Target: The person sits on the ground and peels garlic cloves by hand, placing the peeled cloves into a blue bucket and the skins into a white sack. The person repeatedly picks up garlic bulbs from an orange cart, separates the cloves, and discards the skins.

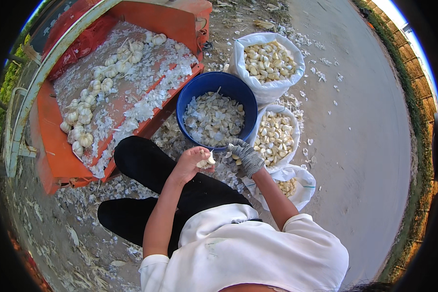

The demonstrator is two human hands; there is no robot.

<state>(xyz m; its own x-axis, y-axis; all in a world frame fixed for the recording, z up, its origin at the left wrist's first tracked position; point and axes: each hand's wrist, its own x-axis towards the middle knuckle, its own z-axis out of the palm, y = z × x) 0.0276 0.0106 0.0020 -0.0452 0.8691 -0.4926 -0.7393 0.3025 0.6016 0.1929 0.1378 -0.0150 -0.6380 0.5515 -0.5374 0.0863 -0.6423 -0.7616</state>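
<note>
My bare left hand (190,163) grips a partly broken garlic bulb (205,163), with some cloves exposed, in front of the blue bucket's near rim. My right hand (247,157) wears a grey knit glove and is curled around a few garlic cloves (237,159), partly hidden by its fingers. It is beside the bucket's near right rim and the middle sack. Inside the round blue bucket (221,81) lie loose cloves mixed with papery skins (213,118). The white middle sack (295,127), right of the bucket, holds separated cloves (273,137).
An orange metal trailer bed (45,146) on the left carries whole garlic bulbs (84,113), skins and red netting (71,45). A full white sack (268,89) stands behind the middle one, a smaller sack (306,189) nearer me. Pavement (361,146) runs along the right.
</note>
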